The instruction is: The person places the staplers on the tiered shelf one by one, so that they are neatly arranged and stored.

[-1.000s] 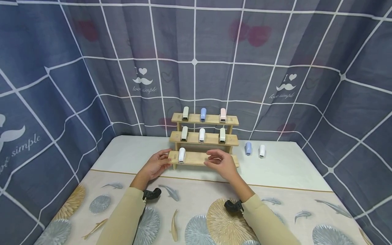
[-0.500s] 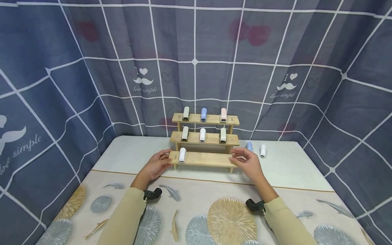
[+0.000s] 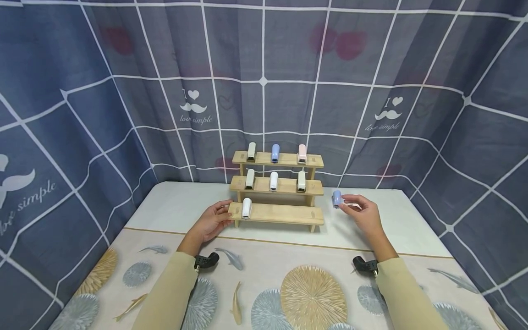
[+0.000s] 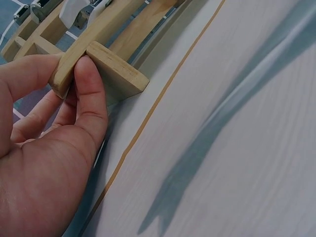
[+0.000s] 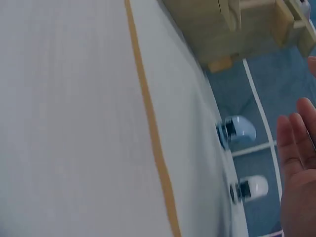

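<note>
My left hand (image 3: 210, 222) pinches the left end of the lowest tier of a three-tier wooden display stand (image 3: 284, 213). In the left wrist view, thumb and fingers grip the board's corner. Beside the stand, my right hand (image 3: 364, 214) has its thumb and forefinger right at the right side of a blue mini stapler (image 3: 336, 198) on the table. The right wrist view shows the fingers (image 5: 295, 140) loosely extended, apart from the blue stapler (image 5: 241, 128). A white mini stapler (image 5: 254, 187) stands near it, mostly hidden behind the hand in the head view.
Another white stapler (image 3: 246, 208) sits at the left of the bottom tier. Pale green, white, blue and pink staplers (image 3: 302, 153) line the upper two tiers. A patterned cloth (image 3: 264, 270) covers the near table, and a blue checked curtain (image 3: 231, 105) hangs behind.
My right hand has moved right from over the bottom tier, past the stand's right end, to the blue stapler. My left hand keeps its grip on the stand.
</note>
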Demonstrator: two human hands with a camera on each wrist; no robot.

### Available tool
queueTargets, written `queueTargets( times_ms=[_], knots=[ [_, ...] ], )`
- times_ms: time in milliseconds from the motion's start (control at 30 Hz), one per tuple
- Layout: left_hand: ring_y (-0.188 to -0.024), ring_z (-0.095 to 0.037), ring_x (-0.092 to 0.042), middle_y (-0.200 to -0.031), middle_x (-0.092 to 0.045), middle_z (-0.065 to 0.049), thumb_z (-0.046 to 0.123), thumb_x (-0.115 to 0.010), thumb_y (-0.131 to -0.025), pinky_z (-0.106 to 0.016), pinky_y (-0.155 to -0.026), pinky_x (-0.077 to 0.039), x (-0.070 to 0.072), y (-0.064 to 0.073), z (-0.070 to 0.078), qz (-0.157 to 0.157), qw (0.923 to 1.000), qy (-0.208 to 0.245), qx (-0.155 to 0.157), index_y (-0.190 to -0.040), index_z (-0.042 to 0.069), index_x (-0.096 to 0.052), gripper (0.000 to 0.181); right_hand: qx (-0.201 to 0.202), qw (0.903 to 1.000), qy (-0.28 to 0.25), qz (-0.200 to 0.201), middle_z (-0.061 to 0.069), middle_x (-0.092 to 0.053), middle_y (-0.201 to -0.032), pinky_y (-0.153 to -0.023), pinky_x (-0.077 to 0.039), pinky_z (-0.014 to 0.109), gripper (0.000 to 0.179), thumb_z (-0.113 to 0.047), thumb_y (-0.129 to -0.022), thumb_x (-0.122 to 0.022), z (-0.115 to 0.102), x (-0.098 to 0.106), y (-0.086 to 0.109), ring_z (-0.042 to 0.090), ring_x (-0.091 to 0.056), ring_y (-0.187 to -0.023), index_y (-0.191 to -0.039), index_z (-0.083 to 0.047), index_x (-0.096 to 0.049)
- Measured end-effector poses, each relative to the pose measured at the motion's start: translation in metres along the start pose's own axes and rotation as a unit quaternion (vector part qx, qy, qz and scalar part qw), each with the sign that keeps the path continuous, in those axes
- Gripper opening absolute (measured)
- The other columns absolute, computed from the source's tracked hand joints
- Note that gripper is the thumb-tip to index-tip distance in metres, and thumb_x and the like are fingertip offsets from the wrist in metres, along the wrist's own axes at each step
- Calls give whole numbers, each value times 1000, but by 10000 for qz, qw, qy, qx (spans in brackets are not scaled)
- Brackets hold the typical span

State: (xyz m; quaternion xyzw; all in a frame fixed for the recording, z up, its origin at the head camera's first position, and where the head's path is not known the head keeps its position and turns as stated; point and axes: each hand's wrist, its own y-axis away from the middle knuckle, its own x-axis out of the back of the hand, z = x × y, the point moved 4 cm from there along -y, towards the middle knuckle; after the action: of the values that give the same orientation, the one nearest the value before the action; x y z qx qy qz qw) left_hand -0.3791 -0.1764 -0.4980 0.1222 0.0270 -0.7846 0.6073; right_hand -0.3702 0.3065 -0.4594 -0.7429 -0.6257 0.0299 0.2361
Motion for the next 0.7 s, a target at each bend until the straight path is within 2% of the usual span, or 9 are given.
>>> queueTargets(
  times_ms=[200, 267, 367, 467, 600, 700],
  knots=[
    [-95, -11, -63, -116, -59, 0, -10, -55, -98, -21, -80, -58, -1, 0, 0, -10, 10000, -12, -7, -157, -2, -29, 66, -235, 9981, 556, 105, 10, -71, -123, -80, -54, 8, 43, -18, -86, -84, 15, 21, -9, 8, -66, -103, -121, 2, -71],
    [-95, -11, -63, -116, -59, 0, -9, -55, -98, -21, -80, -58, -1, 1, 1, -27, 10000, -25, -16, -158, -2, -29, 66, -242, 9982, 539, 112, 12, -71, -125, -79, -54, 8, 42, -15, -85, -84, 16, 25, -12, 11, -66, -105, -121, 3, -70],
    [-95, -10, -63, -117, -59, 0, -9, -55, -98, -21, -80, -58, -1, 1, 2, -17, 10000, -33, -9, -158, -1, -29, 65, -324, 9977, 584, 75, 17, -69, -126, -79, -54, 7, 41, -10, -86, -82, 8, 28, -13, 20, -64, -110, -122, 6, -69],
    [-96, -10, -63, -118, -59, -1, -9, -55, -98, -21, -81, -58, -1, 1, 2, -7, 10000, -44, -4, -158, -1, -29, 66, -419, 9966, 711, 37, 17, -67, -128, -80, -52, 6, 46, -14, -87, -82, 12, 31, -18, 24, -63, -112, -126, 6, -67],
    [-95, -11, -63, -117, -58, -2, -9, -55, -98, -21, -80, -58, -1, 1, 1, -8, 10000, -35, -2, -158, -2, -28, 66, -580, 9935, 980, -48, 11, -64, -131, -80, -49, 3, 52, -24, -89, -81, 31, 38, -28, 25, -58, -120, -132, 0, -65],
    [-95, -12, -63, -117, -57, -2, -10, -54, -98, -21, -80, -58, -1, 0, 1, 4, 10000, -20, 0, -158, -2, -28, 66, -767, 9897, 1195, -187, 14, -59, -137, -77, -47, 3, 54, -25, -90, -80, 35, 42, -32, 31, -53, -126, -136, -1, -63]
  ],
)
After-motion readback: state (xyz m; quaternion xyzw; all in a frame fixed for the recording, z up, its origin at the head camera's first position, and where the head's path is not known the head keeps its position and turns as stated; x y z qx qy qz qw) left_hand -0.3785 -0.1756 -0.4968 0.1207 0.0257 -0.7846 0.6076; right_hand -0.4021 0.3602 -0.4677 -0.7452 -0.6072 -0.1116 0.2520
